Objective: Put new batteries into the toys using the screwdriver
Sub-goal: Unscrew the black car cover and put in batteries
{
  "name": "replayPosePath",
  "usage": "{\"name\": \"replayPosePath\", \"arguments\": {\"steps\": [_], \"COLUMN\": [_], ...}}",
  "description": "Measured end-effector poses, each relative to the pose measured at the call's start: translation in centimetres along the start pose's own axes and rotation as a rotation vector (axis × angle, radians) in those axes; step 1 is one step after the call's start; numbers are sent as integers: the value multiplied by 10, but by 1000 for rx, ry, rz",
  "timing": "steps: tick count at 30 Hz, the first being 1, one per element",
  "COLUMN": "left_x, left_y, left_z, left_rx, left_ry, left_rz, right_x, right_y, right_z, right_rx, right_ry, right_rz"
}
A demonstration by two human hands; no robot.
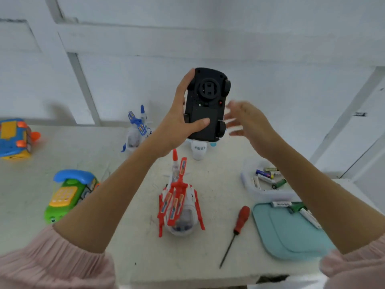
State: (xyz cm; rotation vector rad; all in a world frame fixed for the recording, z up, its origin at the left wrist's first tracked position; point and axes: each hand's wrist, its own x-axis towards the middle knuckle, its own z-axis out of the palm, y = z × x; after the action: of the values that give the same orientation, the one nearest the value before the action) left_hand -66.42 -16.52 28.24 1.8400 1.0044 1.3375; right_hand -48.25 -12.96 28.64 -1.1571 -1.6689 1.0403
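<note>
My left hand (183, 119) grips a black toy car (207, 105), held up over the table with its underside and closed battery cover facing me; the thumb lies across the cover. My right hand (245, 122) hovers just right of the car, fingers spread and blurred, holding nothing. The red-handled screwdriver (236, 232) lies on the table at the front right. Loose batteries (268, 177) fill a clear tub (248, 182). More batteries (295, 209) lie on a teal tray (291, 234).
A red and white toy helicopter (180, 203) sits at table centre, a blue and white one (137, 130) behind it, a white toy plane (199, 150) under the car. A green toy phone (70, 192) and a blue and yellow toy (14, 138) lie left.
</note>
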Motion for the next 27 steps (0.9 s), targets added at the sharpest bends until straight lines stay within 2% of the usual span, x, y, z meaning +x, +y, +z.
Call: {"name": "replayPosePath", "arguments": {"steps": [2, 5, 7, 9, 15, 19, 21, 27], "left_x": [-2, -6, -10, -14, -24, -28, -28, -23], "left_y": [0, -1, -3, -5, -3, -4, -5, -4], "left_z": [9, 22, 30, 37, 57, 62, 62, 60], "left_rx": [28, 55, 80, 102, 110, 142, 191, 358], "left_ry": [17, 53, 86, 115, 169, 183, 184, 151], "left_rz": [11, 11, 2, -10, -29, -23, -30, -64], "right_x": [-19, -46, -60, -69, -79, -82, -83, -84], "right_y": [28, 59, 78, 93, 115, 121, 117, 92], "right_z": [-12, -22, -20, -17, -13, -12, -17, -61], "right_rx": [-232, -596, -770, -876, -987, -953, -779, -150], "right_ry": [-229, -727, -893, -976, -965, -926, -878, -567], "right_rz": [-60, -67, -104, -152, -310, -374, -322, -186]}}
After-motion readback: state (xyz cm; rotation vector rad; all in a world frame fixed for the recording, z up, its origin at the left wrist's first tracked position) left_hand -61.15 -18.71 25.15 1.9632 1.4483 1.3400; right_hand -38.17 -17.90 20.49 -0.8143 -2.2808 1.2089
